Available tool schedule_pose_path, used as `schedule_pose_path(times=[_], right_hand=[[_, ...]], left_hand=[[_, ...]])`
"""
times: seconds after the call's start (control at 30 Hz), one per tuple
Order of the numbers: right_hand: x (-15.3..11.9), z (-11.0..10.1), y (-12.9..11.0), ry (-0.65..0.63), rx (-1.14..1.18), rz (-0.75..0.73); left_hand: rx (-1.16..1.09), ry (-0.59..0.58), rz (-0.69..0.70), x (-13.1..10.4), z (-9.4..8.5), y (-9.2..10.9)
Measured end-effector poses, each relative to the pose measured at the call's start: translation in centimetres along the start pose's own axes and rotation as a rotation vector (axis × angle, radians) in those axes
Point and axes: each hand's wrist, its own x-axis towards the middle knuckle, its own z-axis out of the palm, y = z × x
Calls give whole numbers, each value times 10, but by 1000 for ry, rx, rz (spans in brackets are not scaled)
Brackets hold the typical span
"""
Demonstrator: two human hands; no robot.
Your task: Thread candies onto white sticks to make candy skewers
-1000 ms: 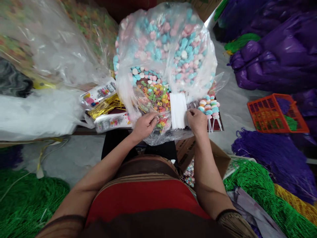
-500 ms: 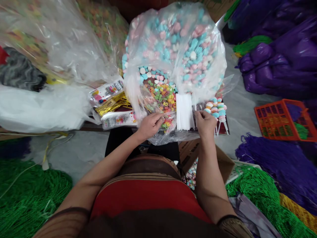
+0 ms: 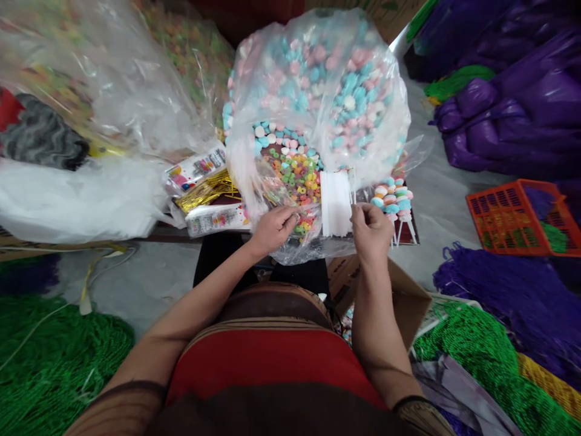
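My right hand [image 3: 373,229] pinches a thin white stick [image 3: 354,192], upright beside the stack of white sticks [image 3: 336,204]. My left hand [image 3: 274,229] is closed, thumb against fingers, at the lower left edge of the ring-shaped gummy candies [image 3: 297,178]; whatever its fingertips hold is too small to make out. Clear plastic lies under and around that hand. To the right of my right hand lie skewers of pink, white and blue candies [image 3: 394,197], their stick ends pointing toward me. Behind everything bulges a big clear bag of pastel marshmallows [image 3: 318,79], some showing at its opening.
Gold twist ties [image 3: 209,191] and printed packets [image 3: 215,219] lie to the left. Beyond are more candy bags [image 3: 131,72] and a white plastic bag [image 3: 82,200]. A cardboard box [image 3: 403,297] stands below the table edge; an orange basket [image 3: 508,218] is on the floor at right.
My right hand has shifted slightly left and toward me, closer to the stack of sticks, with the stick in its fingers. My left hand has stayed nearly still.
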Motion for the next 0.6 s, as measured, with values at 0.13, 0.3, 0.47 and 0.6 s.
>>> schedule_pose_path(times=[0.13, 0.3, 0.47, 0.6], right_hand=[[-33, -7, -23, -256, 400, 87], [-60, -2, -34, -464, 624, 139], [-69, 6, -33, -513, 673, 167], [-73, 10, -31, -536, 712, 181]], left_hand=[[-129, 22, -53, 5, -6, 12], [-451, 65, -105, 11, -24, 45], [-675, 86, -164, 7, -33, 64], [-742, 104, -147, 5, -35, 69]])
